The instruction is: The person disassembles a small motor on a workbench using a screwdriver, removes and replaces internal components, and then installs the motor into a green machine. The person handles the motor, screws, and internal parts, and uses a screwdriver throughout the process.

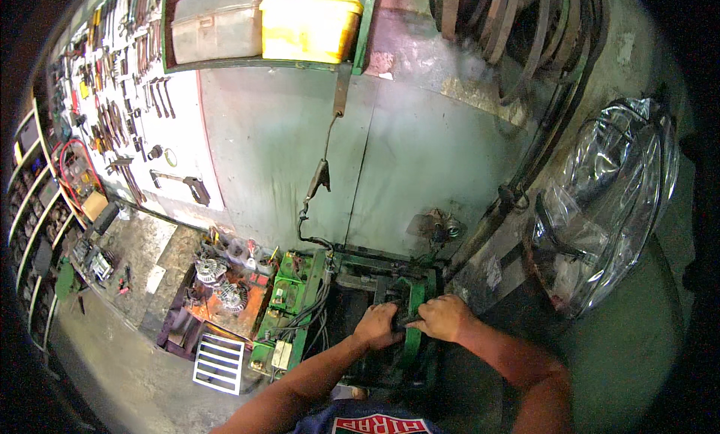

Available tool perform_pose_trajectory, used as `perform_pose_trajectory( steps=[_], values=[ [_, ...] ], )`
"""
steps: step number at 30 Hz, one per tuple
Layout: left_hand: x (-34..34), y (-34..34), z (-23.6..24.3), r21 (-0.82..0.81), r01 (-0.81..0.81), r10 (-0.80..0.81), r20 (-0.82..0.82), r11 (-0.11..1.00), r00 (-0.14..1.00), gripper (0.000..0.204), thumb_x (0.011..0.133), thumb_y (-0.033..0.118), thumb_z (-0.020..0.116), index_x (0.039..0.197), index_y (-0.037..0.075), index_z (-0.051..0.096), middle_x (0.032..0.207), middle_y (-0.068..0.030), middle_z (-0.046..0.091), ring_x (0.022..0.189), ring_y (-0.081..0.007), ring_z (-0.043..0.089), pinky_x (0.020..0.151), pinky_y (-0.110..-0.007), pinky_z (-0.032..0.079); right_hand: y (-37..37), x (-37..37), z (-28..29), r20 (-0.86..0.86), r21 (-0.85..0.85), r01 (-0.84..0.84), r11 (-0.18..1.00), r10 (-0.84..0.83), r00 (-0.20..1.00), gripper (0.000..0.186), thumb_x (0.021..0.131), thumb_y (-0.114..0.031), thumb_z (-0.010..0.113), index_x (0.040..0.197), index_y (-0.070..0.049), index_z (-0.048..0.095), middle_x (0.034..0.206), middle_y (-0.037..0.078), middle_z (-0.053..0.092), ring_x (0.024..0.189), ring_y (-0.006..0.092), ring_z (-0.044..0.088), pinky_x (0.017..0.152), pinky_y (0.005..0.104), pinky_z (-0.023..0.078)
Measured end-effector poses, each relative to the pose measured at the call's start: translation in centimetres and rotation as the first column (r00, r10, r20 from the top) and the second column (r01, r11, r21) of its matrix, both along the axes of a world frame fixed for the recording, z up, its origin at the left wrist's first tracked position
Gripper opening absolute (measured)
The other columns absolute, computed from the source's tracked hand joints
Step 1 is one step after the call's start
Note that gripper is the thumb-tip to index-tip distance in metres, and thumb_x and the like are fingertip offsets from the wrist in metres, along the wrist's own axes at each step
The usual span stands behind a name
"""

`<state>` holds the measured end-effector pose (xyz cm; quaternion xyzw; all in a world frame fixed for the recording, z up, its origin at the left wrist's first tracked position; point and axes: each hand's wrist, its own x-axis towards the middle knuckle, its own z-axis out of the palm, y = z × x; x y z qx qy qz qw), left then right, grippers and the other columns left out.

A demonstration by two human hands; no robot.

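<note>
At a dark metal stand with a green curved bracket, both hands work close together. My left hand has its fingers curled at the bracket's left side. From the right, my right hand reaches over the bracket with its fingers closed. A small dark part shows between the two hands, too shaded to name. Left of the stand are green boxy units that look like batteries, with black cables running over them.
An orange tray carries two alternators. A white slatted grille lies nearer me. Tools hang on the white wall board at left. A clamp on a hook hangs ahead. Plastic-wrapped parts stand at right.
</note>
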<state>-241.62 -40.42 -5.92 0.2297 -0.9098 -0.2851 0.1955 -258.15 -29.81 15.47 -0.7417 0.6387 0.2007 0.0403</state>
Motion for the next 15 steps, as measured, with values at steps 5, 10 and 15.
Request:
perform_pose_trajectory(
  steps=[5,10,15],
  values=[
    [-0.3,-0.7,-0.4,-0.047,0.037,-0.041,-0.078,0.998,0.996,0.073,0.083,0.042,0.093,0.135,0.001,0.063,0.128,-0.0233,0.069,0.125,-0.0487,0.066,0.104,-0.059,0.051,1.7,0.4,-2.4,0.206,-0.365,-0.035,0.930,0.117,0.972,0.054,0.106,-0.059,0.070,0.113,-0.006,0.076,0.111,0.018,0.081,0.102,0.0411,0.079,0.091,0.0564,0.063],
    [-0.2,-0.3,-0.7,-0.086,0.037,-0.035,0.015,0.996,0.999,0.078,0.084,0.041,0.092,0.145,0.005,0.061,0.135,-0.0214,0.071,0.132,-0.0453,0.066,0.106,-0.061,0.050,1.5,3.4,-2.6,0.373,-0.327,0.371,0.869,-0.242,0.896,0.051,0.108,-0.056,0.070,0.102,-0.005,0.076,0.096,0.021,0.082,0.088,0.0452,0.080,0.079,0.0600,0.063],
    [-0.4,-0.5,-0.3,0.032,0.022,-0.025,0.103,0.999,0.994,0.080,0.082,0.037,0.093,0.149,0.007,0.061,0.154,-0.0192,0.065,0.145,-0.0427,0.061,0.120,-0.062,0.046,1.0,4.0,-1.8,0.562,-0.157,0.576,0.802,-0.407,0.720,0.058,0.112,-0.055,0.067,0.108,0.002,0.075,0.107,0.029,0.080,0.102,0.0523,0.078,0.090,0.0613,0.062]
  ],
)
